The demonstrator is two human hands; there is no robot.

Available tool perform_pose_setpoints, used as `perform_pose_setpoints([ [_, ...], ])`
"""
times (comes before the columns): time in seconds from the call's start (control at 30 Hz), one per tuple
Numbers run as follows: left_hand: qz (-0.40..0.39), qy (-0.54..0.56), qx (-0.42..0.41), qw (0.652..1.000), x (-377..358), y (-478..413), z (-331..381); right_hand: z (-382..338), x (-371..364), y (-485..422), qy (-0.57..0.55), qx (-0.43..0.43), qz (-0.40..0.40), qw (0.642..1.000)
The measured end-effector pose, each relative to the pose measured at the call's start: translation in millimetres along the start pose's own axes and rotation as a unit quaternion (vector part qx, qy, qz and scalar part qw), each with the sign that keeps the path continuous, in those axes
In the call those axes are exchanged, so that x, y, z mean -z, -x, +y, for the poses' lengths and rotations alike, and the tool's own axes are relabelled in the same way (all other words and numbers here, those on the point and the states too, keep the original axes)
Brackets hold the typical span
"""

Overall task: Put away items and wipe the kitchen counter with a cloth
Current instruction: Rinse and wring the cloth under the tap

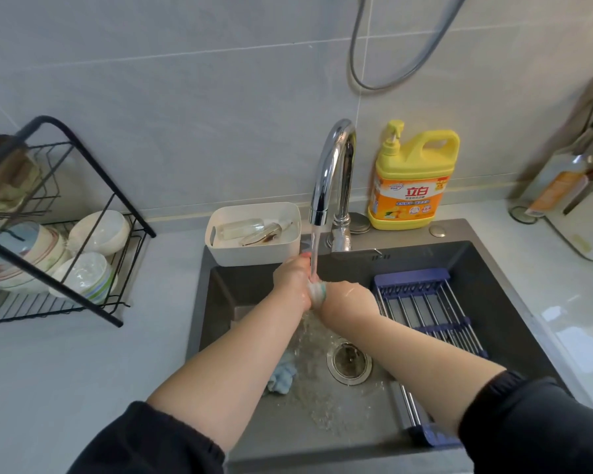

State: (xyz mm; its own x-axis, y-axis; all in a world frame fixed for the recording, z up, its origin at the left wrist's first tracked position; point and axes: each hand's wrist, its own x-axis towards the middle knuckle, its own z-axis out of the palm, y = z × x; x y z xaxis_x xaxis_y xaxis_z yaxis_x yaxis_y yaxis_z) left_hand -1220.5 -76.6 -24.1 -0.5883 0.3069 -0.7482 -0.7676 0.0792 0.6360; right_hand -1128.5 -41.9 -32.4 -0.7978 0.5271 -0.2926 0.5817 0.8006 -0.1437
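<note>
Obs.: both hands meet over the sink (459, 230), directly under the tap (332, 172). The left hand (293, 278) and right hand (346, 297) are pressed together and clamped on a small bunched cloth (317, 291), white with teal stripes. Only a wad of it shows between the palms.

Water (314, 254) is running. The stream lands on the cloth where the hands meet, then spills down and splashes near the drain (349, 362).

Judgement: the cloth is held high and close to the spout so the flow goes through it rather than past it. Gripping from both sides suits wringing or rubbing. Step in hand looks like rinsing the cloth, before or between wipes. No wiping of the surface (65, 371) is under way.

A second, blue cloth (281, 376) lies crumpled on the sink floor, left of the drain and apart from the hands.

Surroundings:
- A drain rack (428, 302) spans the right half of the sink, so the hands work in the open left half.
- A white tub (250, 256) sits on the back-left rim.
- A detergent bottle (413, 186) stands just right of the tap.
- Bowls (100, 232) rest in a wire dish rack (110, 318) on the left.

Risk: splash over the rim if the cloth is squeezed too high.
</note>
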Motion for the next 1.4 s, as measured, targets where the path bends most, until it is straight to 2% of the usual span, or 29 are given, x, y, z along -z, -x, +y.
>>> perform_pose_setpoints([
  [0.07,-0.001,0.026,0.018,0.999,0.3,2.3,-3.1,4.9,2.6,-0.1,0.033,0.030,0.019,0.999],
  [0.13,-0.020,0.028,0.028,0.999,0.5,4.5,-4.3,11.4,6.4,-2.5,0.022,0.022,0.000,1.000],
  [0.2,-0.063,0.024,0.021,0.997,2.8,10.8,-4.0,22.3,6.0,-7.8,-0.072,0.015,-0.078,0.994],
  [0.23,-0.092,0.022,0.009,0.995,5.7,14.6,-3.2,29.9,3.0,-10.4,-0.170,0.024,-0.138,0.975],
  [0.27,-0.126,0.026,-0.005,0.992,8.8,18.3,-2.5,37.0,2.5,-9.6,-0.295,0.037,-0.201,0.933],
  [0.3,-0.164,0.033,-0.013,0.986,12.5,21.9,-2.0,43.2,0.4,-7.6,-0.428,0.044,-0.258,0.865],
  [0.33,-0.202,0.049,-0.009,0.978,16.7,25.0,-2.0,50.3,-3.3,-6.3,-0.543,0.042,-0.308,0.780],
  [0.37,-0.234,0.065,-0.005,0.970,20.3,27.4,-1.3,56.8,-6.5,-6.5,-0.614,0.043,-0.348,0.707],
  [0.4,-0.264,0.078,-0.005,0.961,22.8,28.8,-0.8,61.0,-7.4,-5.5,-0.645,0.056,-0.379,0.662],
  [0.43,-0.278,0.082,-0.010,0.957,24.9,28.6,-0.2,62.7,-7.5,-4.6,-0.653,0.067,-0.400,0.640],
  [0.5,-0.293,0.076,-0.017,0.953,25.4,30.9,1.1,59.7,-5.2,-1.9,-0.654,0.072,-0.430,0.619],
  [0.53,-0.291,0.069,-0.022,0.954,24.2,31.8,1.3,55.0,-2.0,0.2,-0.650,0.061,-0.432,0.623],
  [0.57,-0.278,0.062,-0.028,0.958,23.3,32.1,1.3,48.7,0.9,2.8,-0.637,0.041,-0.417,0.647],
  [0.7,-0.201,0.069,-0.028,0.977,14.0,32.6,-1.7,23.0,9.8,10.1,-0.503,-0.045,-0.263,0.822],
  [0.77,-0.143,0.073,-0.011,0.987,8.4,30.5,-6.8,13.8,17.4,14.5,-0.360,-0.005,-0.204,0.910],
  [0.8,-0.110,0.078,-0.008,0.991,6.3,26.4,-10.8,11.2,20.7,16.4,-0.251,0.036,-0.182,0.950],
  [0.87,-0.043,0.085,-0.007,0.995,3.9,19.1,-17.8,5.7,23.4,21.4,-0.070,0.107,-0.138,0.982],
  [0.93,0.013,0.073,-0.018,0.997,5.0,13.0,-22.1,4.9,15.0,21.8,-0.025,0.083,-0.109,0.990],
  [1.03,0.054,0.069,-0.019,0.996,6.9,13.2,-20.2,4.3,3.8,20.2,-0.037,0.037,-0.068,0.996],
  [1.13,0.015,0.076,-0.008,0.997,3.9,19.9,-11.6,12.2,7.7,10.2,-0.078,0.026,-0.045,0.996],
  [1.2,-0.029,0.043,-0.005,0.999,3.0,20.0,-7.5,21.2,16.8,5.0,-0.131,0.015,-0.043,0.990],
  [1.27,-0.060,0.041,-0.003,0.997,6.5,23.0,-6.2,32.6,30.2,6.0,-0.248,0.008,-0.097,0.964],
  [1.33,-0.072,0.064,-0.013,0.995,14.5,20.8,-7.4,48.0,39.8,9.5,-0.393,-0.003,-0.167,0.904],
  [1.4,-0.076,0.078,-0.005,0.994,24.1,18.1,-8.7,65.0,47.5,5.7,-0.458,-0.061,-0.171,0.870],
])
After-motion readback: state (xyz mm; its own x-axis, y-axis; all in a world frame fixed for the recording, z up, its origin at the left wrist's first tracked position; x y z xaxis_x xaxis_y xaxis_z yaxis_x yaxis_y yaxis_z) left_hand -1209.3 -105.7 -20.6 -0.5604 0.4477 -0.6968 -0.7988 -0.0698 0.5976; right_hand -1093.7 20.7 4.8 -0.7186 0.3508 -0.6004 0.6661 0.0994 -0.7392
